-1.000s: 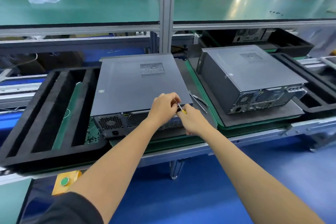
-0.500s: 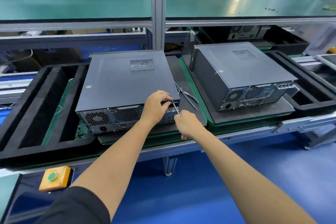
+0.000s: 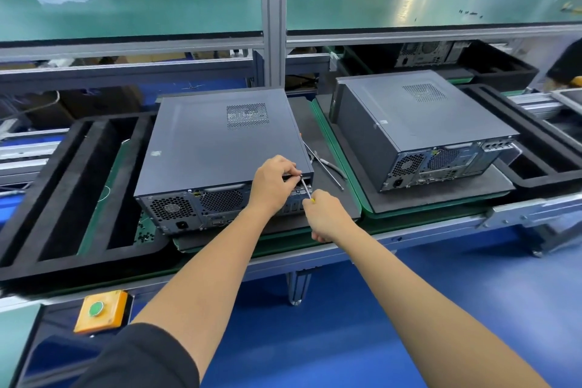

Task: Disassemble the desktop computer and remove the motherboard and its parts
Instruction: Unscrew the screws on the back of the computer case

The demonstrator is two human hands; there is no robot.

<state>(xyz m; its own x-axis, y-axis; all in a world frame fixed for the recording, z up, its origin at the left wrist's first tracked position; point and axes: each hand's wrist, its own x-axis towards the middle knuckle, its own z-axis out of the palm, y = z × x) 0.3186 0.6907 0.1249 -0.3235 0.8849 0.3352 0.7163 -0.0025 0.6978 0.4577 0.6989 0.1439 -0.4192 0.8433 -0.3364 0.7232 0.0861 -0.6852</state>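
A dark grey desktop computer [image 3: 217,142] lies flat on a black foam pad, its rear panel with fan grilles facing me. My right hand [image 3: 327,214] grips a small screwdriver [image 3: 306,189] with a yellow handle, its thin shaft pointing up at the upper right corner of the rear panel. My left hand [image 3: 274,183] is at that same corner, its fingertips pinching the shaft near the tip. The screw itself is hidden behind my fingers.
A second computer [image 3: 419,129] sits on a pad to the right. Loose metal tools [image 3: 327,167] lie between the two cases. A black foam tray [image 3: 63,186] with long slots lies at left. An orange box with a green button [image 3: 100,310] is mounted below the bench edge.
The view has shifted slightly. My right hand has stayed below the rear corner with the screwdriver, and both hands remain at the same corner of the case.
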